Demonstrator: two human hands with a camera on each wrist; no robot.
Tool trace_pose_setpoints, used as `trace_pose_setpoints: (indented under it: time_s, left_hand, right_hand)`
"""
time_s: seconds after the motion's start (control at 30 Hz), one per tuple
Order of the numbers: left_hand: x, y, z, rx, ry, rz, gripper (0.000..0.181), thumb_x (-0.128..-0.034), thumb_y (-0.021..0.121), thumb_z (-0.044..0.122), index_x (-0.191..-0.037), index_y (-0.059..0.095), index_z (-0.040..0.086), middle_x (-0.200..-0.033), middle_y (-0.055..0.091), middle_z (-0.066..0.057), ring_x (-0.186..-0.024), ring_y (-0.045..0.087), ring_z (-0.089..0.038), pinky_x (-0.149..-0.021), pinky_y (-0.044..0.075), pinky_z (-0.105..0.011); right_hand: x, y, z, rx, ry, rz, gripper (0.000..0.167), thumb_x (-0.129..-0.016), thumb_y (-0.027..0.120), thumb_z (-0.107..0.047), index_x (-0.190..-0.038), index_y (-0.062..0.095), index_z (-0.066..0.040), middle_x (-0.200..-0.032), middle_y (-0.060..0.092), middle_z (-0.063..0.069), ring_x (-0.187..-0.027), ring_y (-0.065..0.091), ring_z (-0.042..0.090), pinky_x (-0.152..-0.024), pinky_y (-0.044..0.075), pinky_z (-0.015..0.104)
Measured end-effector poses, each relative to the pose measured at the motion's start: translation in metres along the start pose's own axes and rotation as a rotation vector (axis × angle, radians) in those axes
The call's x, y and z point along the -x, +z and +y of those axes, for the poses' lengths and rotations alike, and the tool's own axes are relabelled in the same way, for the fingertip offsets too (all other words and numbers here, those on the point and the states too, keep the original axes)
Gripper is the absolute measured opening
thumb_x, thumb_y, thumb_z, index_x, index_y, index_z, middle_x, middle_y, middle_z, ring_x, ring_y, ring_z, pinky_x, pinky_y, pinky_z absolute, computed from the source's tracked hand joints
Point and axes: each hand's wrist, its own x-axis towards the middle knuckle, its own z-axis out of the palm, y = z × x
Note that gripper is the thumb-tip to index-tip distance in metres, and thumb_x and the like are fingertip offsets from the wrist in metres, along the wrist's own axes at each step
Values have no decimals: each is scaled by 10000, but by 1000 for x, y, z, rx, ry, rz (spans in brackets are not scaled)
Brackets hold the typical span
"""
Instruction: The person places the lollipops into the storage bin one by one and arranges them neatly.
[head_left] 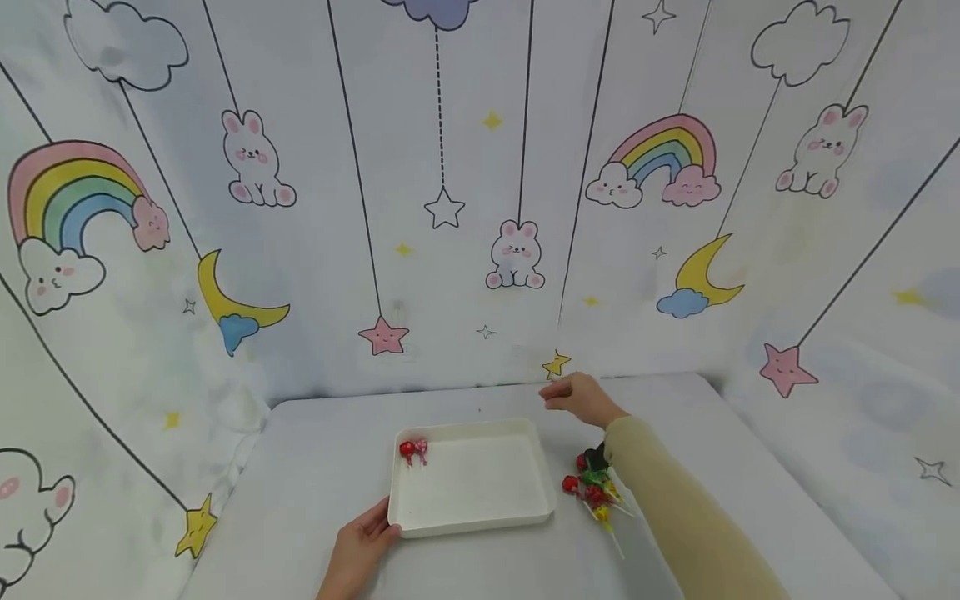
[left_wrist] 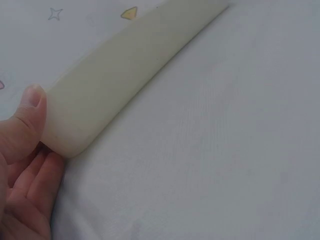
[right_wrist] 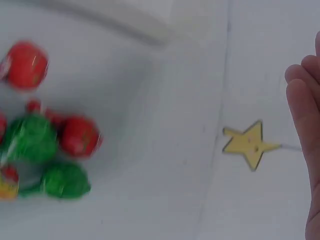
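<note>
Gripping white tray (head_left: 480,479) at its eight o'clock with left hand (head_left: 363,540); with right hand (head_left: 583,400) narrowly spread at two, beyond lollipops (head_left: 596,495) at three.

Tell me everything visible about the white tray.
The white tray is a shallow, round-cornered rectangle with low walls, apparently plastic. It sits open side up on the white table, long sides running left to right. A red lollipop and a pink lollipop lie inside its far left corner. The left hand grips its near left corner.

This looks like a nursery-style space. Cartoon rabbits (head_left: 516,258) and rainbows (head_left: 78,171) decorate walls (head_left: 457,296) behind and beside the table (head_left: 307,467).
</note>
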Motion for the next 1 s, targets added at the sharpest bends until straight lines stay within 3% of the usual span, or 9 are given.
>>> trace_pose_setpoints:
  time_s: [0.13, 0.4, 0.8, 1.0]
  left_hand:
    - [0, -6, 2, -22, -26, 17, 659, -908, 786, 175, -1442, 511, -96, -1459, 535, -296, -1345, 561, -397, -929, 609, -256]
    - [0, -12, 4, -2, -28, 14, 646, -918, 772, 141, -1442, 495, -117, -1460, 520, -307, -1362, 537, -407, -941, 603, -246]
    - [1, -6, 13, -9, -31, 17, 613, -926, 753, 79, -1436, 488, -135, -1451, 514, -322, -1353, 541, -423, -941, 602, -244]
    - [1, 0, 11, -25, -56, 3, 630, -922, 764, 104, -1436, 488, -134, -1462, 511, -316, -1355, 544, -413, -926, 608, -243]
  right_hand:
    - [15, -12, 34, 86, 45, -22, 218, -953, 728, -123, -1154, 778, -53, -1182, 755, 165, -1063, 726, 272, -917, 633, 442]
    - [45, 4, 72, 191, 136, -114, 204, -884, 775, -32, -1087, 784, -14, -1028, 775, 90, -958, 723, 226, -874, 638, 429]
    - [61, 7, 90, 247, 159, -78, 186, -874, 786, -45, -1060, 792, -42, -1016, 775, 51, -1001, 712, 251, -925, 616, 465]
    - [68, -7, 91, 242, 135, -38, 214, -884, 781, -58, -1092, 780, -9, -1042, 781, 95, -999, 725, 267, -889, 630, 457]
